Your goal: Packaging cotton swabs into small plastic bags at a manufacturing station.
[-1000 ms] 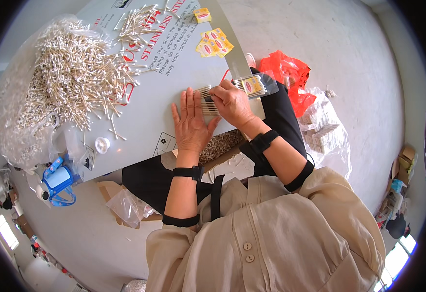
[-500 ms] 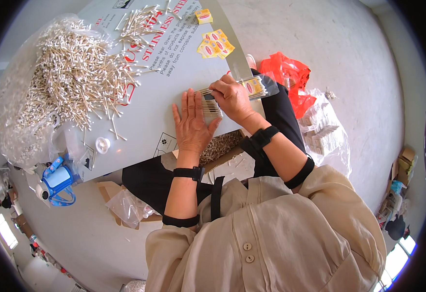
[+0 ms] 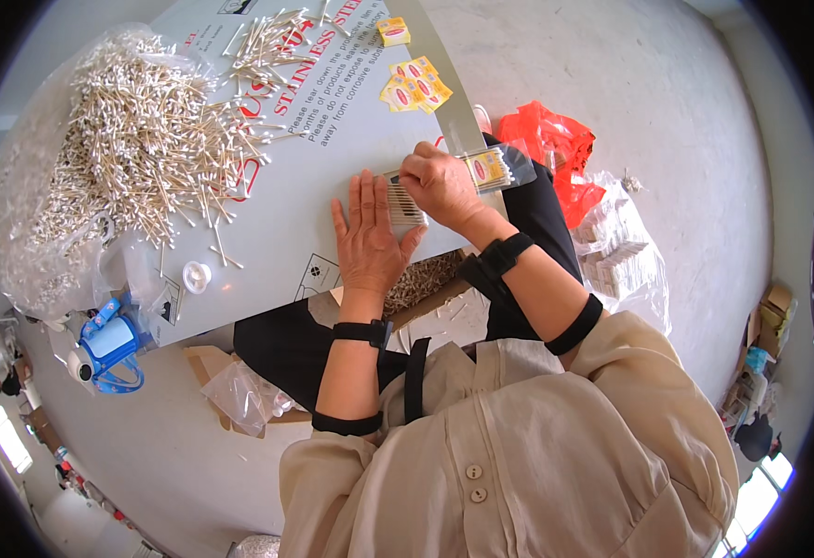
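Observation:
My left hand (image 3: pixel 367 232) lies flat on the table, its fingers stretched out at the left side of a row of cotton swabs (image 3: pixel 407 206). These swabs lie side by side between my two hands. My right hand (image 3: pixel 442 189) is closed, with its fingertips bent down at the upper right of the row; what they grip is hidden. Just right of its knuckles, a clear plastic packet of cotton swabs with a yellow card (image 3: pixel 489 169) reaches out over the table's right edge.
A large heap of loose cotton swabs (image 3: pixel 142 139) spills from a clear bag at left. Yellow cards (image 3: pixel 416 86) lie near the far edge. A round white lid (image 3: pixel 197 277) and blue bottle (image 3: pixel 109 339) are near left. A red bag (image 3: pixel 542 135) and bagged white packs (image 3: pixel 621 246) lie right.
My right hand has shifted very slightly, and more of the swab row shows beside it. The labelled packet has moved a little. My left hand has stayed almost in place.

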`<state>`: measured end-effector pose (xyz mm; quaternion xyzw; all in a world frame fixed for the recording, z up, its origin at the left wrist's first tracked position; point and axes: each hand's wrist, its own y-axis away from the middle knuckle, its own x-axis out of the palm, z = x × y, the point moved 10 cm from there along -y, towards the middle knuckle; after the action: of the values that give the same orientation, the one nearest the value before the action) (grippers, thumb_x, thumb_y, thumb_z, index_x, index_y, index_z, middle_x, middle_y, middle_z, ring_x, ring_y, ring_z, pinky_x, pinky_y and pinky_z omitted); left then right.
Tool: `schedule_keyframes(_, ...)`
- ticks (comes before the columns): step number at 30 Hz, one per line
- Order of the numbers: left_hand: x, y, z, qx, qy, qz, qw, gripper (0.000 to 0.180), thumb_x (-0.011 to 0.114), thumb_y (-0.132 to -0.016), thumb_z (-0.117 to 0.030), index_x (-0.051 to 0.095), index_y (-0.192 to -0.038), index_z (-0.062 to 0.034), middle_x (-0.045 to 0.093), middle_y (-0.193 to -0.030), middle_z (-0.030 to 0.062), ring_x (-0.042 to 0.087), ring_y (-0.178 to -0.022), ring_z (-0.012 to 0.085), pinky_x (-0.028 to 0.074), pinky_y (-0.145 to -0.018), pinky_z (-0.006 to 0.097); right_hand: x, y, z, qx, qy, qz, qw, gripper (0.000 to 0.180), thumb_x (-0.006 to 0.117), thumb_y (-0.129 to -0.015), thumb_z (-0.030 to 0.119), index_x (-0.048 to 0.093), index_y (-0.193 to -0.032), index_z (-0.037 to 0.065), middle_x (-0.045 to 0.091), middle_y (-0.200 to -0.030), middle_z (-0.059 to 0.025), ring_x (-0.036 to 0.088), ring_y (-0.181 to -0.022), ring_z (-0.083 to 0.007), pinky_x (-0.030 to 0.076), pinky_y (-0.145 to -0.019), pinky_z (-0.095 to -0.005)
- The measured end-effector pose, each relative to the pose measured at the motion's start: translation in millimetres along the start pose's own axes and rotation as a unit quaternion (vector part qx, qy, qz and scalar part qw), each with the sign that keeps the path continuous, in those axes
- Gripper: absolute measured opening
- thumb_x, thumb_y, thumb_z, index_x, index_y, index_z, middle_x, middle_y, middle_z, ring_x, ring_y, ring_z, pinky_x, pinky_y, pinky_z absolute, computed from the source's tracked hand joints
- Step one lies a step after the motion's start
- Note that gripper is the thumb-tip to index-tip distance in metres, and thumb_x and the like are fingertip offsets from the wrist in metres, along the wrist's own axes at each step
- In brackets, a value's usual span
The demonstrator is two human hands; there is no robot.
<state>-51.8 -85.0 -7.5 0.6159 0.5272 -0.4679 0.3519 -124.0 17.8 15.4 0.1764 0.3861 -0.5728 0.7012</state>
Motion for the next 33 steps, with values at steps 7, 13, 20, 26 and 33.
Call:
schedule_keyframes(7,-1,-2,-6,0.007,0.001,-0.006,1.000,0.083,0.055,-0.091,-0.053,0.026,-0.152,-0.0049,0.024,-0.159,0.0146,0.019,-0.149,0.0301,0.011,-0.119,0.054,-6,-36,-16,-0.021,0.059,-0.045,0.997,0.007,0.064,-0.083,0.014,0.063,-0.082,0.007,0.059,-0.082,-0.0096,0.063,-0.077,-0.0328,0.051,-0.066,-0.0415)
schedule_keyframes(13,-2,0,0,0.006,-0.021,-0.006,1.000,0.071,0.049,-0.097,-0.043,0.027,-0.152,-0.0052,0.024,-0.160,0.0140,0.020,-0.149,0.0283,0.012,-0.119,0.054,-28,-3,25,-0.150,0.002,0.015,0.989,0.025,0.068,-0.078,0.008,0.068,-0.103,0.007,0.063,-0.106,-0.0104,0.059,-0.103,-0.0314,0.050,-0.088,-0.0404)
schedule_keyframes(20,-2,-3,-1,-0.001,-0.026,0.000,1.000,0.070,0.052,-0.096,-0.042,0.029,-0.152,-0.0060,0.023,-0.161,0.0113,0.019,-0.149,0.0253,0.011,-0.120,0.052,4,63,30,-0.161,0.182,0.114,0.963,0.051,0.059,-0.088,0.020,0.050,-0.136,0.004,0.044,-0.148,-0.0089,0.036,-0.140,-0.0251,0.027,-0.115,-0.0464)
schedule_keyframes(26,1,-3,-1,0.005,-0.041,0.011,0.999,0.071,0.049,-0.097,-0.047,0.028,-0.153,-0.0074,0.022,-0.161,0.0113,0.018,-0.150,0.0261,0.010,-0.120,0.052,9,58,31,-0.186,0.174,0.091,0.963,0.055,0.053,-0.090,0.020,0.046,-0.142,0.006,0.044,-0.149,-0.0075,0.037,-0.141,-0.0238,0.022,-0.118,-0.0471)
schedule_keyframes(33,5,-1,-1,0.003,-0.052,0.016,0.999,0.077,0.047,-0.096,-0.052,0.025,-0.154,-0.0077,0.020,-0.162,0.0118,0.015,-0.150,0.0274,0.008,-0.120,0.053,5,54,23,-0.198,0.192,0.112,0.955,0.059,0.057,-0.090,0.024,0.044,-0.145,0.008,0.040,-0.152,-0.0094,0.036,-0.142,-0.0257,0.022,-0.119,-0.0476)
